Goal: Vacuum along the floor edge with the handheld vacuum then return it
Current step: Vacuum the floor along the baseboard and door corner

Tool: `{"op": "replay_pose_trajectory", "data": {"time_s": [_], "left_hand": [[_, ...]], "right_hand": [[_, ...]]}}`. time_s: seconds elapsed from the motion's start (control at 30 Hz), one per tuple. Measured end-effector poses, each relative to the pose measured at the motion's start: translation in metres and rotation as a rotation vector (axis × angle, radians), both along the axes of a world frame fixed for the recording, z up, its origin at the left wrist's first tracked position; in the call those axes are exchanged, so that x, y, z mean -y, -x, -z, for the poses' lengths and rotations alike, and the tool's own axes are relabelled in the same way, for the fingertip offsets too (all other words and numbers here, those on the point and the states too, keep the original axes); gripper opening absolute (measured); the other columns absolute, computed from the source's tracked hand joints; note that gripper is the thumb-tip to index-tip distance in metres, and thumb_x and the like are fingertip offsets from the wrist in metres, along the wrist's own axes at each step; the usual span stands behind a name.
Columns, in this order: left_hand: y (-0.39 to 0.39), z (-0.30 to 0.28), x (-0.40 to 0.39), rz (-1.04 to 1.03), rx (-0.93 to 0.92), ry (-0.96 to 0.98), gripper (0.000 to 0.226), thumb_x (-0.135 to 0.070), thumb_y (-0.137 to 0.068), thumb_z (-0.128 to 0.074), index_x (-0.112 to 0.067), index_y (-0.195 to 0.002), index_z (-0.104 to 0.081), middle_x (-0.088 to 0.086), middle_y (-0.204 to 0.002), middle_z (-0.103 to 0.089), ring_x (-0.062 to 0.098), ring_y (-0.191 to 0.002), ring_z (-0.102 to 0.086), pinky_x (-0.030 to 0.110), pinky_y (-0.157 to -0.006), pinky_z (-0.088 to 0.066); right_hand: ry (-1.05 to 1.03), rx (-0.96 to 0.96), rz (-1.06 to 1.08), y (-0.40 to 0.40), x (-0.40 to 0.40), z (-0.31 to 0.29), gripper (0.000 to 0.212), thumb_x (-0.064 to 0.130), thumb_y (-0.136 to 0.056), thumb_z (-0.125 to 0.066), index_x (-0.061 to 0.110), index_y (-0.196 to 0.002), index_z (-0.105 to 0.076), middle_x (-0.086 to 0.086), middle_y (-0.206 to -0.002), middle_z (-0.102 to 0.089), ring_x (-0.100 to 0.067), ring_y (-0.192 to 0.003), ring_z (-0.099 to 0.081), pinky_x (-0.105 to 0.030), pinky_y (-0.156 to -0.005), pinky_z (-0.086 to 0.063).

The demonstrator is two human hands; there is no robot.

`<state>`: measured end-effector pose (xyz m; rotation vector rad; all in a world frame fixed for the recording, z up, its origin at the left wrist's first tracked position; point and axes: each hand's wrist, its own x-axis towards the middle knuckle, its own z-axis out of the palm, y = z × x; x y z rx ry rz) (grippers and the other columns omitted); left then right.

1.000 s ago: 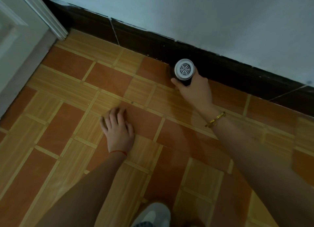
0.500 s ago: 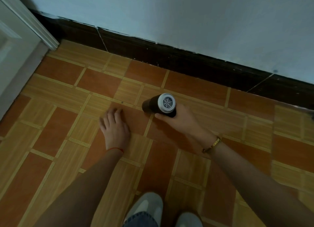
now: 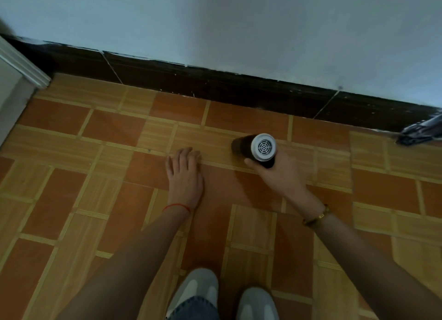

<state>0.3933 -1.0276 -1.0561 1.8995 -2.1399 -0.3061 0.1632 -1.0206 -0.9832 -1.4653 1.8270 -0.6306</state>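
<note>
The handheld vacuum [image 3: 257,148] lies low over the tiled floor [image 3: 100,200], well short of the dark skirting tile [image 3: 215,85], its white vented end facing the camera. The right hand [image 3: 277,173] grips its body; the left hand [image 3: 185,176] rests flat and open on the floor. This looks like a pause between edge passes; next, the nozzle needs steering to the skirting line.

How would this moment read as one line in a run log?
right hand: grips handheld vacuum | vacuum: off the baseboard, over floor tiles | left hand: flat on floor
</note>
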Motion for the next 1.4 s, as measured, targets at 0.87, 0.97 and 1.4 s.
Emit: {"op": "replay_pose_trajectory", "data": {"time_s": [0.87, 0.97, 1.4], "left_hand": [[0.037, 0.018, 0.006, 0.168, 0.045, 0.006, 0.047, -0.012, -0.088, -0.054, -0.011, -0.134, -0.049, 0.015, -0.142, -0.047, 0.034, -0.136, -0.039, 0.060, -0.116, -0.024], [0.037, 0.020, 0.006, 0.156, 0.031, 0.013, 0.047, -0.013, -0.088, -0.053, -0.011, -0.134, -0.048, 0.014, -0.142, -0.046, 0.033, -0.136, -0.038, 0.059, -0.117, -0.023], [0.033, 0.018, 0.007, 0.166, -0.012, -0.015, 0.047, -0.023, -0.090, -0.039, -0.016, -0.135, -0.048, 0.009, -0.144, -0.045, 0.029, -0.137, -0.038, 0.057, -0.116, -0.022]], "right_hand": [[0.082, -0.128, 0.320, 0.072, -0.015, 0.000, 0.066, 0.054, -0.080, -0.068, 0.016, -0.132, -0.050, 0.002, -0.112, -0.066, -0.015, -0.103, -0.061, -0.024, -0.075, -0.048], [0.120, -0.126, 0.284, 0.063, 0.002, 0.000, 0.067, 0.051, -0.080, -0.070, 0.016, -0.134, -0.049, 0.002, -0.116, -0.066, -0.013, -0.105, -0.061, -0.021, -0.077, -0.045], [-0.016, 0.242, 0.178, -0.009, 0.049, 0.002, 0.042, 0.037, -0.085, -0.071, 0.013, -0.117, -0.058, 0.006, -0.086, -0.064, -0.010, -0.075, -0.061, -0.025, -0.068, -0.049]]}}
